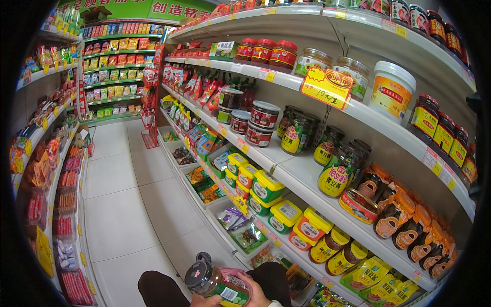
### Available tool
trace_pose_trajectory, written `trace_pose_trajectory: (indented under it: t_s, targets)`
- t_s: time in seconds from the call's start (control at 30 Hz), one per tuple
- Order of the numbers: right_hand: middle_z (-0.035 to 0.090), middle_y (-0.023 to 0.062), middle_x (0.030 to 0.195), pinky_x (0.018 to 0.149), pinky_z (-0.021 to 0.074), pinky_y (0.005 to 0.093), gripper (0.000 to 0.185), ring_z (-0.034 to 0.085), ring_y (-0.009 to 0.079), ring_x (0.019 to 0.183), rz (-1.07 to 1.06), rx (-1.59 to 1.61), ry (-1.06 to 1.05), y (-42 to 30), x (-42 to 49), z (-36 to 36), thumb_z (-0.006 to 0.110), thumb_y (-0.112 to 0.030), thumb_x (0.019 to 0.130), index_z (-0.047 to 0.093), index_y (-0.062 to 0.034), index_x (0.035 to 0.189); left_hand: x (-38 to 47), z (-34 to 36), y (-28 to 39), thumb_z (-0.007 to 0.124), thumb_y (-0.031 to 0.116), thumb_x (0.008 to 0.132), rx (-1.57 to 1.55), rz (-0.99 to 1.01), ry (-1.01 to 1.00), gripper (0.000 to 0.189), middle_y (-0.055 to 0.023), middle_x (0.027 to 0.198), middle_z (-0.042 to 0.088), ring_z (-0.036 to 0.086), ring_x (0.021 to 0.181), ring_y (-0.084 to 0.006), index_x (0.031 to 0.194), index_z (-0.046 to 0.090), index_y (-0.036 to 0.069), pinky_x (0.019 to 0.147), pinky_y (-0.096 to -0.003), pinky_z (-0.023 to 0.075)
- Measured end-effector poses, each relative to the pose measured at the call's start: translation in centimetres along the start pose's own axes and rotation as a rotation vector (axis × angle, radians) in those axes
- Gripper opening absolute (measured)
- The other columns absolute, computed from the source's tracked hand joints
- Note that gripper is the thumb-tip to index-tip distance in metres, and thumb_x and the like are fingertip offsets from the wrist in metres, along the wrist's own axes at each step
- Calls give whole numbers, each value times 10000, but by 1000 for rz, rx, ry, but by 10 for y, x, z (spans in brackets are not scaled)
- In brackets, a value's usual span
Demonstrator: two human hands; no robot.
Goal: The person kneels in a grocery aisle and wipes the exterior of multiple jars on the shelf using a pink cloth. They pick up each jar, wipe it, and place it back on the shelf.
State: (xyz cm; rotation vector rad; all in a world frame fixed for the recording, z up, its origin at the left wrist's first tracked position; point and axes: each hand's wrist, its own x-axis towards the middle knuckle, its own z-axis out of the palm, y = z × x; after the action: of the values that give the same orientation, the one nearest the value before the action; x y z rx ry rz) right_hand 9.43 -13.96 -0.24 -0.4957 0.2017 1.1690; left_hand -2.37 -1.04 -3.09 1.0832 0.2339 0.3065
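Low in the picture, between the person's dark-clad knees, a glass jar [220,286] with a dark lid and a printed label is tilted, its lid towards the upper left. My left hand [205,300] grips its lower side near the lid. My right hand [255,289] is wrapped round its base end and also touches a pink cloth or wrap [236,273] beside it. A small round dark thing [203,256] shows just beyond the lid. Similar dark-lidded jars with yellow labels [334,174] stand on the middle shelf to the right.
Shelving [299,169] on the right carries jars, yellow-lidded tubs [285,215], a white bucket [392,92] and orange-wrapped jars [391,217]. Trays of packets [247,238] lie at its foot. More stocked shelves [57,169] line the left and far end of the tiled aisle [119,207].
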Motion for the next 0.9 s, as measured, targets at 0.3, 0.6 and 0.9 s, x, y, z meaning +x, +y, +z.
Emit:
trace_pose_trajectory:
  t_s: [0.3, 0.6, 0.9]
  targets:
    - [697, 120, 1118, 937, 522, 410, 321, 659, 273, 1038, -51, 229, -241, 6, 7, -17, 465, -238, 1020, 630, -13, 1180, 3, -1, -18, 786, 162, 821, 74, 55, -53, 683, -92, 1376, 524, 515, 1253, -216, 1399, 453, 16, 1088, -374, 397]
    - [659, 126, 1195, 978, 490, 414, 334, 622, 269, 1098, -79, 35, -62, 25, 23, -52, 431, -222, 1024, 581, -23, 1246, 3, 12, -15, 816, 174, 792, 91, 43, -82, 703, -91, 1330, 555, 550, 1208, -214, 1381, 464, 21, 1058, -369, 429]
    - [693, 117, 1140, 954, 506, 394, 339, 648, 240, 1051, 74, 155, -205, 18, 16, -26, 445, -287, 1041, 637, -36, 1163, 9, 39, 43, 876, 125, 705, 219, 337, 85, 585, -67, 1108, 650, 625, 1011, -184, 1201, 579, 36, 912, -334, 509]
